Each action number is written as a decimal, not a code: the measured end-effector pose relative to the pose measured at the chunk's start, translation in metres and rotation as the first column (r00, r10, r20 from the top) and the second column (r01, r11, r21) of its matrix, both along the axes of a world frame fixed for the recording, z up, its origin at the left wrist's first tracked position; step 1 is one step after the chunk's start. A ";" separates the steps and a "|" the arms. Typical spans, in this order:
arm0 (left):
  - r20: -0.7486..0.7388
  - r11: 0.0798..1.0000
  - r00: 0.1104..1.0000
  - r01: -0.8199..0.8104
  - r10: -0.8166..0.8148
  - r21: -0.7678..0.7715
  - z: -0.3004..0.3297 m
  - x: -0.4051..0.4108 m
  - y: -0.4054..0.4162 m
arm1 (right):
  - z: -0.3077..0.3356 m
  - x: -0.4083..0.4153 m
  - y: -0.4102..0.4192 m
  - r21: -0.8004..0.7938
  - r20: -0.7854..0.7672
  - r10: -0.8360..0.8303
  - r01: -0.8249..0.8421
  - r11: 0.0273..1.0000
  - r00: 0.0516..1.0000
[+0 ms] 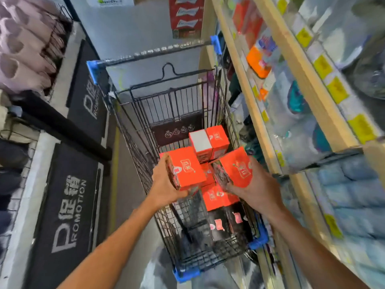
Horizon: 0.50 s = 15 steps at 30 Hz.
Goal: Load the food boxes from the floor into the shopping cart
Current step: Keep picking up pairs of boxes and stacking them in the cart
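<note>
My left hand (166, 184) grips one orange box (186, 167) from its near left end, the fingers curled under the box and the thumb side against its dark end face. My right hand (253, 184) holds a second orange box (237, 168) from below and from the right, with the fingers wrapped round its near end. Both boxes are above the open shopping cart (208, 243), side by side and a little apart, the left one just beside the cart's left wall.

In my hands I count two boxes. Inside the cart I can see more of the same orange boxes: two standing together at the far end (209, 142), one of them with a pale top face, and at least two lying lower in the middle (218, 196), partly hidden by the ones I hold. At the near end of the cart lie dark packs (227, 222) with small red marks; the blur does not let me count them.

The left box lies with its long axis running from near left to far right, its orange broad face up. The right box is tilted, its long axis going from near left up to far right, with the printed face turned toward me.

The cart stands in a narrow aisle, with a wooden shelf (295, 65) on the right and black promotion banners (68, 211) on the left.
</note>
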State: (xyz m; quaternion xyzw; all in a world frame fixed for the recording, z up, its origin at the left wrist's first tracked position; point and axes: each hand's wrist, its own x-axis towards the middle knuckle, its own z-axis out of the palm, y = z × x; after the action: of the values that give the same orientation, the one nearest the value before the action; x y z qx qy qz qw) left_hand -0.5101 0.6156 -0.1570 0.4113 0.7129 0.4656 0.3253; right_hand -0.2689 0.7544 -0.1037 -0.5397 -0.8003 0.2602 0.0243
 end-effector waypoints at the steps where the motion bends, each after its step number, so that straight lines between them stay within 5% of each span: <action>1: 0.015 1.000 1.000 0.011 -0.011 -0.024 -0.011 -0.004 0.008 | -0.006 -0.005 0.006 -0.006 0.008 -0.004 0.004 1.000 1.000; 15: 0.011 0.947 1.000 0.018 -0.015 -0.319 -0.158 -0.038 0.044 | -0.080 -0.044 0.043 -0.122 -0.009 -0.073 0.071 0.990 0.997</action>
State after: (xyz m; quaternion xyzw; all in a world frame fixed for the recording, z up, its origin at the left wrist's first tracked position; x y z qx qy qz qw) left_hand -0.5480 0.6599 -0.3147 0.3572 0.7739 0.3431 0.3945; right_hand -0.3134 0.7971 -0.1840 -0.5668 -0.7628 0.3112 0.0061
